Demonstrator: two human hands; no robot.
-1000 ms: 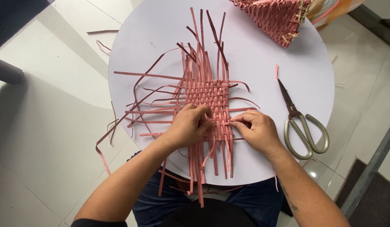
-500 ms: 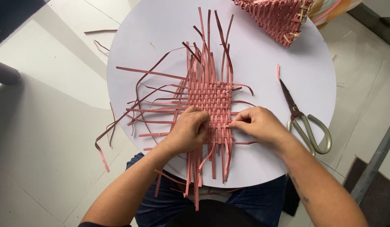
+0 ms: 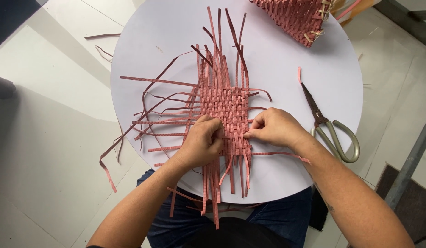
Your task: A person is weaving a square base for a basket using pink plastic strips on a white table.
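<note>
A flat mat woven of pink strips lies in the middle of a round white table, with loose strip ends fanning out on all sides. My left hand rests on the mat's near left edge, its fingers curled down onto the strips there. My right hand sits at the near right edge and pinches a pink strip between thumb and fingertips. The two hands are a few centimetres apart across the weave.
Metal scissors lie on the table right of my right hand. A pink woven basket lies at the table's far right edge. Loose strips lie on the pale tiled floor at left. A metal post stands at right.
Both hands have stayed at the near end of the mat with small finger movements. The view has shifted slightly, so the table sits a little differently in frame.
</note>
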